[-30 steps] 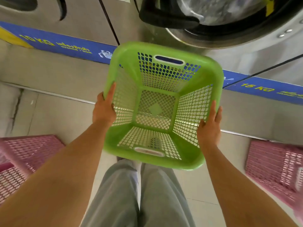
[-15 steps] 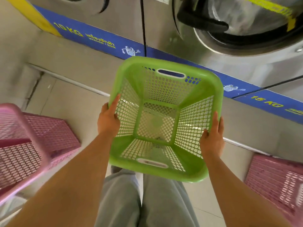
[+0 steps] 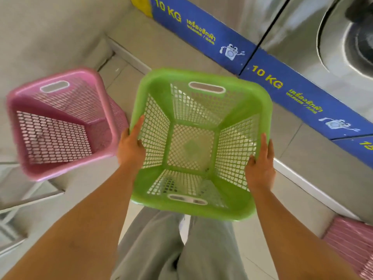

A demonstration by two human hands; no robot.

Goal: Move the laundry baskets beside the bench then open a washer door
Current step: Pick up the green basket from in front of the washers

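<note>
1 view only: head cam, wide-angle, looking steeply down and forward from above the person's own arms and legs. Close range: left hand (image 3: pixel 130 147) and right hand (image 3: pixel 260 170) sit mid-frame on the green basket (image 3: pixel 201 77), which fills the centre. Pink basket (image 3: pixel 60 77) lies left on the floor. Washer fronts (image 3: pixel 302 27) run diagonally across the top right. Edges bend from lens distortion. No 2nd view, so nothing is shared.

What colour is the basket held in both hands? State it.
Bright green mesh plastic, empty, seen clearest in the head view, the only one.
</note>
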